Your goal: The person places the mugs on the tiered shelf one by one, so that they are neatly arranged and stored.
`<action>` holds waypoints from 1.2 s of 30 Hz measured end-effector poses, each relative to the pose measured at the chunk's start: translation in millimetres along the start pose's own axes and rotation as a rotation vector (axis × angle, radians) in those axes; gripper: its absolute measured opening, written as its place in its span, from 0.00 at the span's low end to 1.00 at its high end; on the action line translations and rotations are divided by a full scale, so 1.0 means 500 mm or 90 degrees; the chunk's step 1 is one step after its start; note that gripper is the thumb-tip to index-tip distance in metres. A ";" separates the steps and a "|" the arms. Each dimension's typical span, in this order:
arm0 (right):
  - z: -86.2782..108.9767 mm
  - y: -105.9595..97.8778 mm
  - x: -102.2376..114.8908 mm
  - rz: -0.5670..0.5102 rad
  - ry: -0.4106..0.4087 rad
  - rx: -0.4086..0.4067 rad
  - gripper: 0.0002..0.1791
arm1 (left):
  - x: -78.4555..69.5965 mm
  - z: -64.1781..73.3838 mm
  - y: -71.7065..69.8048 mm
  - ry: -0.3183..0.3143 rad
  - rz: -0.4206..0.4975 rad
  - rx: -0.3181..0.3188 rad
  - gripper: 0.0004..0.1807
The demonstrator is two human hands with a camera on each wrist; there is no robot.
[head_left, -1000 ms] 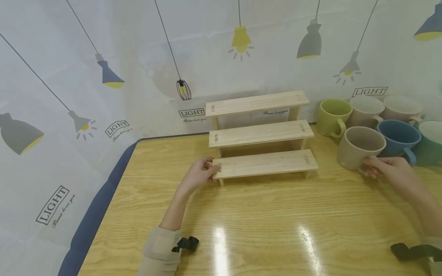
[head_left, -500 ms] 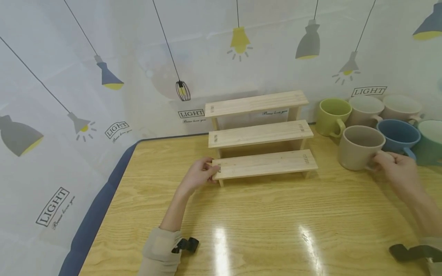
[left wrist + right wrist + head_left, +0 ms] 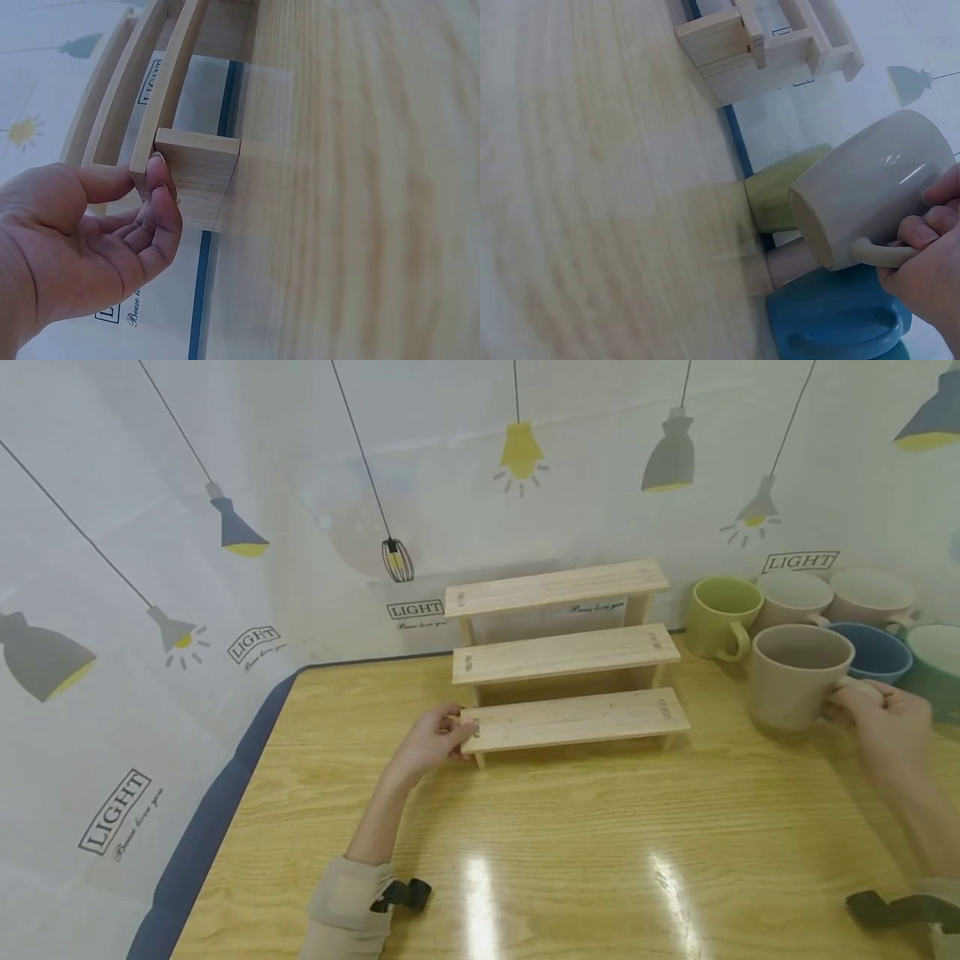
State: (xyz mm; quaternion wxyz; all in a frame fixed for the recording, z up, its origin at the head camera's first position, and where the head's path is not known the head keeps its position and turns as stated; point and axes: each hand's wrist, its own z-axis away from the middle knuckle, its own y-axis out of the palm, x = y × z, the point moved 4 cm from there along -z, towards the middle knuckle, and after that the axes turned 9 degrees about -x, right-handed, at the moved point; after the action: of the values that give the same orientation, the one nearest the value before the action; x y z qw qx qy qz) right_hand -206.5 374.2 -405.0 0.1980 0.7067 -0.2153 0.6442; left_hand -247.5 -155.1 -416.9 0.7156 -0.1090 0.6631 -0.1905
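My right hand (image 3: 894, 731) grips a beige mug (image 3: 793, 689) by its handle. In the right wrist view the mug's base (image 3: 810, 227) shows, raised off the table and tilted in that view. At the left end of a three-tier wooden shelf (image 3: 581, 717), my left hand (image 3: 429, 745) pinches the lowest board. The left wrist view has the thumb on top of that board (image 3: 171, 90) and the fingers curled beneath, by the leg (image 3: 196, 161).
Behind the held mug stand a green mug (image 3: 723, 610), two pale pinkish mugs (image 3: 795, 597), a blue mug (image 3: 840, 307) and a teal mug (image 3: 941, 677). A lamp-printed cloth (image 3: 300, 485) covers the wall behind the wooden table (image 3: 562, 843).
The beige mug has risen from the table and shifted slightly right in my right hand, now covering part of the blue mug. My left hand keeps its hold on the shelf.
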 end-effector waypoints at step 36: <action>-0.023 0.249 0.228 -0.418 -0.105 0.157 0.21 | 0.016 -0.012 -0.007 -0.026 0.022 -0.014 0.28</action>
State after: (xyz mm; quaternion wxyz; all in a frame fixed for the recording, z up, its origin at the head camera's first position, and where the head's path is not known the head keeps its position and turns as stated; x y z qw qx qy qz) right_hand -276.8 271.8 -290.4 0.2894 0.8065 0.0871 0.5082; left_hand -253.4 -160.9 -423.4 0.7308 -0.1092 0.6524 -0.1687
